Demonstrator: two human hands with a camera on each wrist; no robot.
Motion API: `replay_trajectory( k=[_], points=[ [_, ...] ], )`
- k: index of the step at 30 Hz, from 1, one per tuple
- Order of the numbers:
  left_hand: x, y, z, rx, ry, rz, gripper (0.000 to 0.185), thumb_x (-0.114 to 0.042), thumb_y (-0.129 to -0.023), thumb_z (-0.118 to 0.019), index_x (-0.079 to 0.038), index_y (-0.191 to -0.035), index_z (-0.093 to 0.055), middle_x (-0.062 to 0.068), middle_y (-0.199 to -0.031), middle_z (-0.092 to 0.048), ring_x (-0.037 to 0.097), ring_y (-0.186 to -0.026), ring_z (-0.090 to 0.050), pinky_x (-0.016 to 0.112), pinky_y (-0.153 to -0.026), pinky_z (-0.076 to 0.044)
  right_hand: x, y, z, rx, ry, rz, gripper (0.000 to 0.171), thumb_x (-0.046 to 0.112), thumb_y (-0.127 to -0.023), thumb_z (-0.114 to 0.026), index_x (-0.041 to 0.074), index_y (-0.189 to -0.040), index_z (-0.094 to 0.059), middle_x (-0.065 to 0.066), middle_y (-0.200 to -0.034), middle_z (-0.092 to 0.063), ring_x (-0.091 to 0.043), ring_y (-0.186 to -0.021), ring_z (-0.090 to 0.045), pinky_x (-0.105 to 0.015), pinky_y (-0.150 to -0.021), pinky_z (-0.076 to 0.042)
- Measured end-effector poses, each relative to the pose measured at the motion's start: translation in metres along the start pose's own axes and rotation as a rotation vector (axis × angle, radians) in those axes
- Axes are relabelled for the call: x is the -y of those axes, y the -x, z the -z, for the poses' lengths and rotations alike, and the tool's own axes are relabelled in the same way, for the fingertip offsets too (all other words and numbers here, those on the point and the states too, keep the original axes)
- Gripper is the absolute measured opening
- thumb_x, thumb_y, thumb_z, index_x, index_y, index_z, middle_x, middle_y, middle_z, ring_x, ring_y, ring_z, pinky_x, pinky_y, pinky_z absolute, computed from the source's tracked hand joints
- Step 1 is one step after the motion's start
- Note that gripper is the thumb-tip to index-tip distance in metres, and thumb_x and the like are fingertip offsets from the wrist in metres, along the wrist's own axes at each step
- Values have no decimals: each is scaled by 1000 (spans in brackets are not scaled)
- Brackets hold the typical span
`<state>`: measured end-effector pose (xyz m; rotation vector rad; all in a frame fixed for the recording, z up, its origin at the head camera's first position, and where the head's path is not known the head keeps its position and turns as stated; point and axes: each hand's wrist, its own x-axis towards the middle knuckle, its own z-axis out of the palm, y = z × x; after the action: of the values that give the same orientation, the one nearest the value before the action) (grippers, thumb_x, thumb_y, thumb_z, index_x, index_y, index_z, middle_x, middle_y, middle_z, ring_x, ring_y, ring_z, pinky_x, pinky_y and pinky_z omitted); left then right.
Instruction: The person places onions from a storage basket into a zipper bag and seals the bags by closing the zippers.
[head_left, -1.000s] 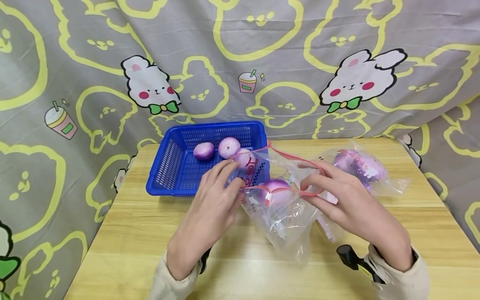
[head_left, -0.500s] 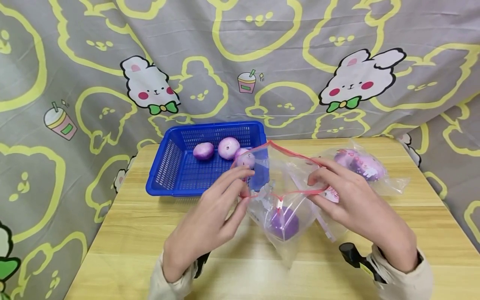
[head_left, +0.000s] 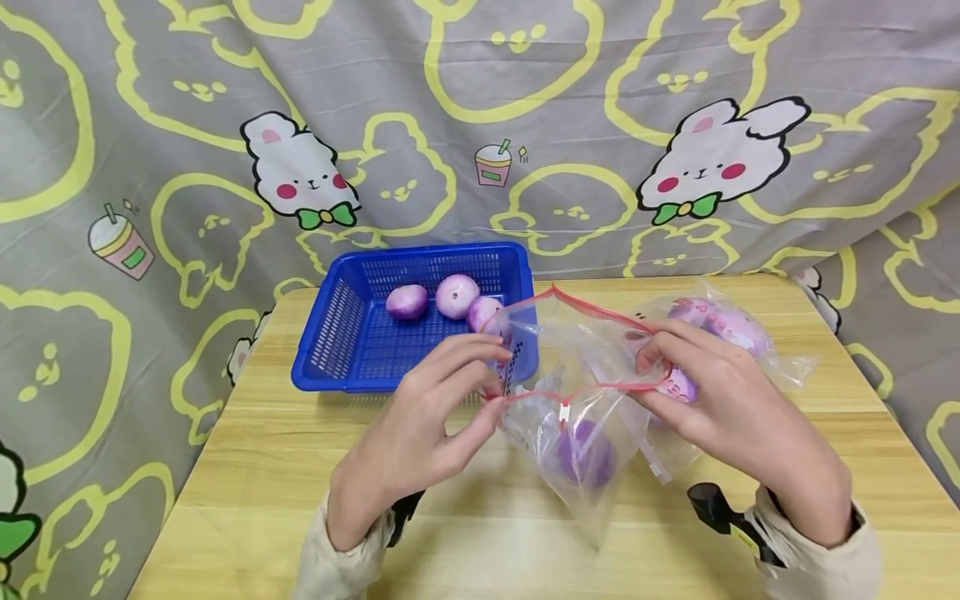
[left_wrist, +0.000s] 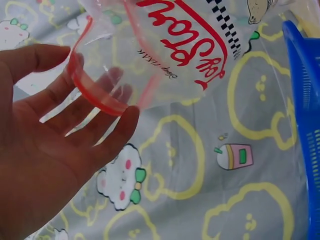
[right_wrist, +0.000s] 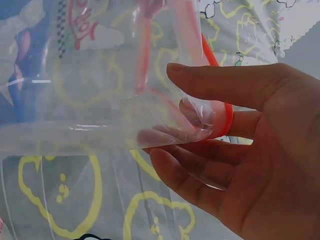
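Right now both hands hold the mouth of the clear zip bag (head_left: 577, 400) wide at the centre of the head view: the left hand (head_left: 420, 433) pinches the red rim at its left end, and the right hand (head_left: 720, 408) pinches it at the right. One purple ball (head_left: 581, 454) sits low inside the bag, just below frame centre, above the wooden table (head_left: 262, 467).

Judging by that, the bag is being held open for loading. The next move would need one hand to let go and fetch a ball while the other keeps the mouth from collapsing.

Three more purple balls (head_left: 457, 296) wait in the blue basket (head_left: 337, 333), upper left of centre; a second filled bag (head_left: 735, 333) lies at the right. Only the head view shows those.

The left wrist view adds red lettering on the bag, with fingers (left_wrist: 75, 107) behind the rim. The right wrist view shows fingertips (right_wrist: 192, 112) tucked inside the film.
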<state>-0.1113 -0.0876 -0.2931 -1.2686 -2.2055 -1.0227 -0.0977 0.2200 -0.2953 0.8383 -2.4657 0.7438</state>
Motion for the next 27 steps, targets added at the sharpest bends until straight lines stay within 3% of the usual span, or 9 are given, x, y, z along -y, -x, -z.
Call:
replay_trajectory(
  k=[8,11,20,27],
  points=[
    [31,1,0,-217,-13,104,8,-10,-95,-62,-3,-96,-65,11,-123,-65,23,-118,-59,36,-105,-44,-2,-1,0,-6,24,-1,31,7,-69,-85,14,-91,-64,-10,-118,-67,-27,-108,-64,-8,-92,-36],
    [48,1,-1,-242,-44,153,10,-9,-96,-60,-1,-101,-65,10,-124,-64,21,-119,-58,40,-103,-46,-2,-1,0,-2,23,-13,31,7,-69,-85,15,-91,-64,-9,-118,-67,-26,-107,-63,-9,-90,-37],
    [96,6,-21,-137,-114,276,23,-5,-95,-62,-1,-117,-61,11,-119,-63,23,-115,-58,39,-101,-45,0,0,2,53,34,-41,27,14,-75,-85,16,-91,-62,-7,-117,-67,-29,-115,-61,-35,-86,-45],
    [113,5,-45,-1,-156,352,32,-13,-96,-64,0,-125,-58,13,-124,-59,31,-117,-54,44,-103,-42,-3,2,5,63,33,-31,27,14,-77,-84,15,-90,-61,-5,-113,-66,-29,-111,-63,-36,-81,-47]
  ],
)
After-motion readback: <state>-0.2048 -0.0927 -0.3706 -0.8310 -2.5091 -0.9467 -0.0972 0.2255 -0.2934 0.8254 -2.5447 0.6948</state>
